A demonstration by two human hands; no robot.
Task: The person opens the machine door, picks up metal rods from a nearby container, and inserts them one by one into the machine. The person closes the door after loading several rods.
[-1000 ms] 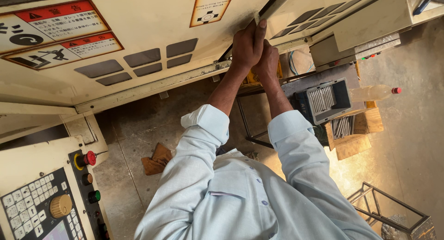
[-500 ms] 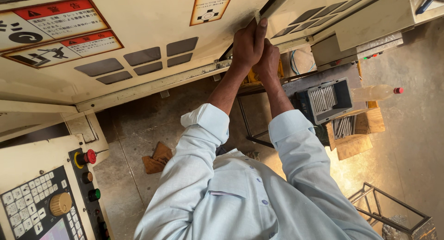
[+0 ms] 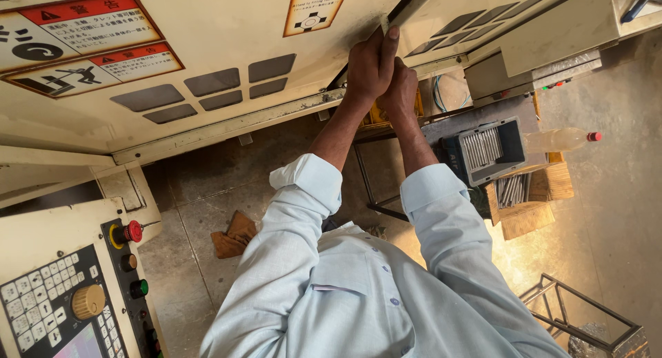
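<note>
Fingers [image 3: 386, 44] of both hands curl tightly over the edge of the cream machine door [image 3: 441, 13], the left hand [image 3: 369, 65] stacked just beside the right hand [image 3: 400, 89], thumb pressed up along the seam. That door edge sits above the grey tray of metal rods [image 3: 486, 147], and well across from the control panel [image 3: 69, 303]. Judging by the two-handed grip, the person is hauling the sliding door along its track; the next move probably calls for a steady sideways pull without the fingers slipping into the gap.
</note>
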